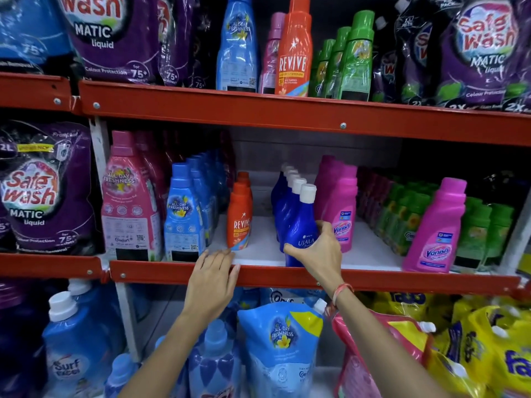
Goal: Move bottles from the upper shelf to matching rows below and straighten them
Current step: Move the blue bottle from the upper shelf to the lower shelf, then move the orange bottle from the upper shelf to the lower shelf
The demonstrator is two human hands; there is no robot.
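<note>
My right hand (317,251) grips the front dark blue Ujala bottle (301,225), white-capped, at the head of its row on the middle shelf (258,258). My left hand (214,275) rests flat on that shelf's red front edge, just below the small orange Revive bottle (239,218), and holds nothing. On the upper shelf (258,109) stand a tall blue Comfort bottle (237,47), a pink bottle (271,56) behind it, a tall orange Revive bottle (294,50) and three green bottles (349,61).
The middle shelf also holds a large pink Comfort bottle (129,202), a blue Comfort row (186,214), pink Vanish bottles (340,205) (438,231) and green bottles (474,231). Purple Safewash pouches (34,191) flank both shelves. Blue and yellow pouches fill the bottom shelf.
</note>
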